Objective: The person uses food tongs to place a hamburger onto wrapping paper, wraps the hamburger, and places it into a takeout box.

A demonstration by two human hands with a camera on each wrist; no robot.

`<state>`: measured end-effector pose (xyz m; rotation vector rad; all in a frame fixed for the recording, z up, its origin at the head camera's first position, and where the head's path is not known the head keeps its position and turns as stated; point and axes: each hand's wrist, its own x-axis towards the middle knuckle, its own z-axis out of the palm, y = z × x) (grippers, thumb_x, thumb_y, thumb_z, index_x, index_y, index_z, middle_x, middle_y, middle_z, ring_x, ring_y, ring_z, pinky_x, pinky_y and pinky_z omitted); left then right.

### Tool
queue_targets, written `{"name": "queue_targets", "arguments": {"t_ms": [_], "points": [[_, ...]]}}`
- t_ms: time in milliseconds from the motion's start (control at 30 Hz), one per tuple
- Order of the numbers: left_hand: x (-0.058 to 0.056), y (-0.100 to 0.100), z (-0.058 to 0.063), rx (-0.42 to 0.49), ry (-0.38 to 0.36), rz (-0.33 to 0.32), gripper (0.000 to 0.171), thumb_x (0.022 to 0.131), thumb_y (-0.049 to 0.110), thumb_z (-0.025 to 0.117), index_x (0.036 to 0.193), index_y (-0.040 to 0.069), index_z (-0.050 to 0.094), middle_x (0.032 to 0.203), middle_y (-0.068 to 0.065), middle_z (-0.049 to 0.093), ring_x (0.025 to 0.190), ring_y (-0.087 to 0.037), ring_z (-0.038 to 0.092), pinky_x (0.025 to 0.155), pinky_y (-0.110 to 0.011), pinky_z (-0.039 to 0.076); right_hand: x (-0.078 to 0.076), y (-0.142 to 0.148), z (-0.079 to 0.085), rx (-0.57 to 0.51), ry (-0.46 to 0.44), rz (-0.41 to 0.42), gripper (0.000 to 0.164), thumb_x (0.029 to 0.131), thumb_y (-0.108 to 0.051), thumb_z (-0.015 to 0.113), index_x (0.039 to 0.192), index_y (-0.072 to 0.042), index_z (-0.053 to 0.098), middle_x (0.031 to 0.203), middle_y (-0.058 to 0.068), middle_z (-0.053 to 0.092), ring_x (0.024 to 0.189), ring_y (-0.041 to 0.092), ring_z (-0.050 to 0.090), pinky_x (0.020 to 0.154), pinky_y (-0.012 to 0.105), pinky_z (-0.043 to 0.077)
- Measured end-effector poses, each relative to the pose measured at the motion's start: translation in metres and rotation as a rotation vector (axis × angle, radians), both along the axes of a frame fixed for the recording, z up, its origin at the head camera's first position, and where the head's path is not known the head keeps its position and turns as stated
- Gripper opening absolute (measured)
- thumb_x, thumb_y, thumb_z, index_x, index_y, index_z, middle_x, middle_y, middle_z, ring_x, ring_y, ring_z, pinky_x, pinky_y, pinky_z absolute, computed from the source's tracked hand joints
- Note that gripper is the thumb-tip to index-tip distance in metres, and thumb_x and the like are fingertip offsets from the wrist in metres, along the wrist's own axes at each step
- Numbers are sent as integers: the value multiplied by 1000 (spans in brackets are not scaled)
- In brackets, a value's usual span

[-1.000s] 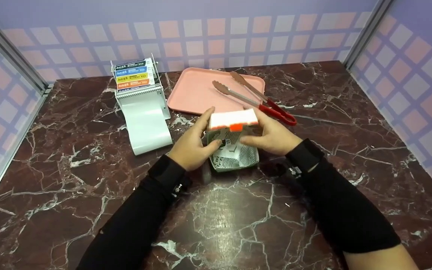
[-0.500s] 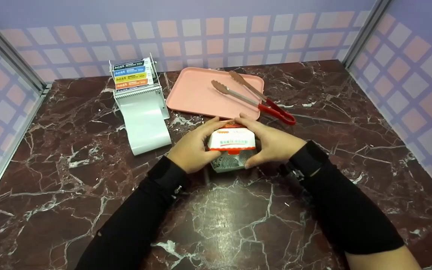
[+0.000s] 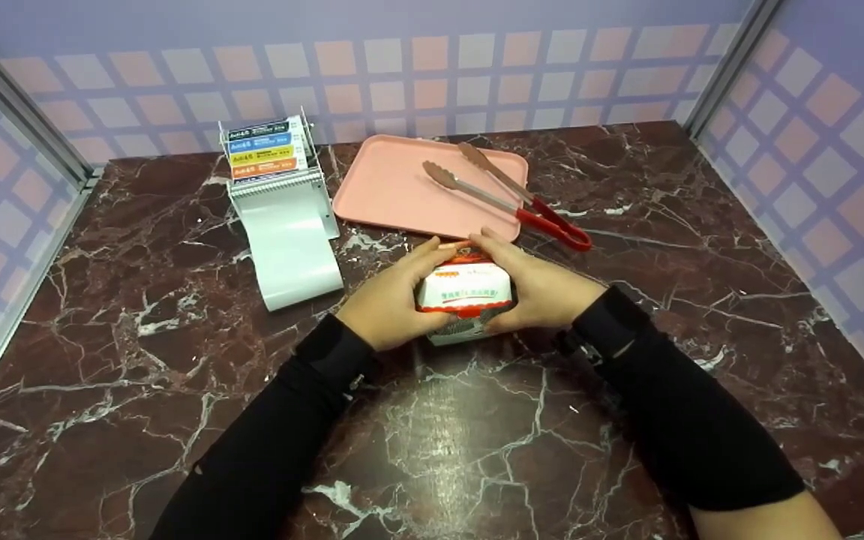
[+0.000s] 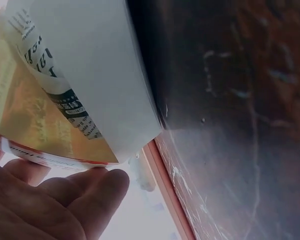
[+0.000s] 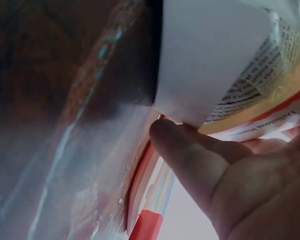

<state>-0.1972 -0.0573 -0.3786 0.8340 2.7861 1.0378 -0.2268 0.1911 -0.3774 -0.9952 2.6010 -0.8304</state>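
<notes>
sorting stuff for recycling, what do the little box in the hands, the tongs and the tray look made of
Box: likely thin matte paperboard, with printed panels and folded flaps. Tongs: seemingly bare brushed metal arms, red probably rubbery coated handles. Tray: apparently matte pink moulded plastic, with rounded rim.

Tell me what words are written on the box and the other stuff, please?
Box lid: green print between red stripes, too blurred to read.
Paper lining in the box: black newspaper-style print, too small and tilted to read.
Coloured labels in the white holder: lines of print, too small to read.
Tongs, pink tray: no writing.
</notes>
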Motion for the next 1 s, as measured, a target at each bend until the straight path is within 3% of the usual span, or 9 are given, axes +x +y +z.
{"name": "queue_targets", "arguments": {"t_ms": [267,567,767,1000], "points": [[3,2,1,-29,-4,-25,93,68,44,76,146,32,28,155,-8,19,138,-29,27,101,-50,39,-1,-4,-5,-1,85,-3,101,67,-42,78,148,-21,21,156,9,8,142,24,16,111,44,27],[2,6,-3,-42,-21,-10,95,65,35,79,145,32,28,156,-6,13,142,-31,16,106,-54,31,0,-6,-7,-11,78,-5,102,66,-37,79,148,-18,22,156,10,5,143,23,10,112,44,26],[4,11,-5,-63,9,29,93,65,32,77,145,31,30,155,-9,18,141,-34,18,107,-55,29,1,-7,-6,1,59,-6,104,65,-31,79,148,-18,19,156,9,1,144,22,6,112,44,26],[8,14,-4,-157,40,36,96,68,33,73,148,32,21,156,-7,12,138,-44,17,106,-57,28,2,-7,-7,41,38,-19,117,59,-55,80,150,-27,12,157,6,-6,142,28,12,110,46,28]]}}
